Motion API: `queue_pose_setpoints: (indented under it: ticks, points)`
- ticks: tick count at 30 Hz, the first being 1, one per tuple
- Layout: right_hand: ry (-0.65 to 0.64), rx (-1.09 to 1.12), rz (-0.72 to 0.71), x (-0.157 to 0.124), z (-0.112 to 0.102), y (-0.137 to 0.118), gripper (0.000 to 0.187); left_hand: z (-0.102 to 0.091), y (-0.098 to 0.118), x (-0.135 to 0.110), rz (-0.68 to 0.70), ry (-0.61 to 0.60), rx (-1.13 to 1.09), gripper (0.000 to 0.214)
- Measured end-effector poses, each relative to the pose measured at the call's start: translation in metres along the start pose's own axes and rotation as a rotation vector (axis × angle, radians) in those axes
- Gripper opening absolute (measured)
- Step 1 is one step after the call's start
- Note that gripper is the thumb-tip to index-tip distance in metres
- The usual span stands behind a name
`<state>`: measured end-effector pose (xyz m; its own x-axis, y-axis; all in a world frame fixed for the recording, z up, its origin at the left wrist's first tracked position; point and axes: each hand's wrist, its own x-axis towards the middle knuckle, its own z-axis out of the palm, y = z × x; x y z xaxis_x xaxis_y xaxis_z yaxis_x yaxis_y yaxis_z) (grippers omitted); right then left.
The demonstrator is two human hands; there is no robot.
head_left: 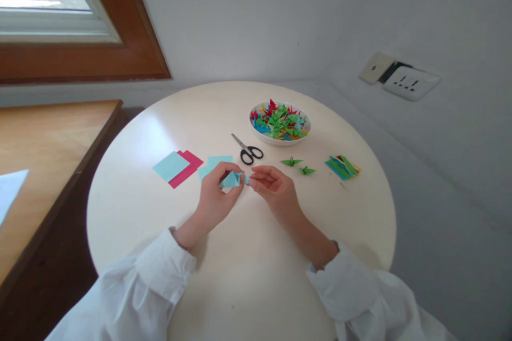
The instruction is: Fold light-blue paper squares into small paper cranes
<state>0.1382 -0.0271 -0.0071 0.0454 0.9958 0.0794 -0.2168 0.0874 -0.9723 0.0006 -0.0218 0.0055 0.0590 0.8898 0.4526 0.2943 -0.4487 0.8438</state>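
Observation:
Over the middle of the round white table (pixel 248 256), my left hand (pixel 218 192) is closed around a partly folded piece of light blue origami paper (pixel 231 180). My right hand (pixel 277 189) pinches the narrow right end of that same paper between thumb and fingertips. Just behind my left hand lie flat light blue paper squares (pixel 219 160), partly covered by it. Scissors (pixel 247 150) with black handles rest behind both hands. Two green paper cranes (pixel 292 162) lie to the right, beyond my right hand.
A white bowl (pixel 280 142) full of colourful paper cranes stands at the back. Light blue and dark pink paper sheets (pixel 186 166) lie at left, coloured paper strips (pixel 343 167) at right. A wooden desk (pixel 60 138) stands at left; a wall socket (pixel 412 83) is at right.

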Motion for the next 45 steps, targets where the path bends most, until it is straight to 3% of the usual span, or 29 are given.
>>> queue_pose_setpoints:
  ticks: [10, 19, 27, 38, 45]
  points:
    - [0.071, -0.051, -0.055, -0.002, 0.003, -0.001, 0.024, 0.003, 0.001, -0.001, -0.027, -0.018, -0.04, 0.007]
    - [-0.02, -0.194, -0.062, -0.001, 0.003, -0.001, 0.017, 0.005, -0.005, -0.004, -0.107, -0.079, -0.098, 0.01]
    - [0.051, -0.385, -0.177, 0.002, -0.005, 0.005, 0.015, 0.001, -0.005, 0.001, 0.113, 0.02, 0.247, 0.014]
    - [0.02, -0.666, -0.351, 0.001, -0.006, 0.003, 0.012, 0.001, -0.002, 0.001, -0.085, -0.105, 0.244, 0.017]
    - [0.034, -0.72, -0.441, 0.002, -0.007, 0.003, 0.007, 0.004, -0.008, 0.002, -0.109, -0.079, 0.109, 0.012]
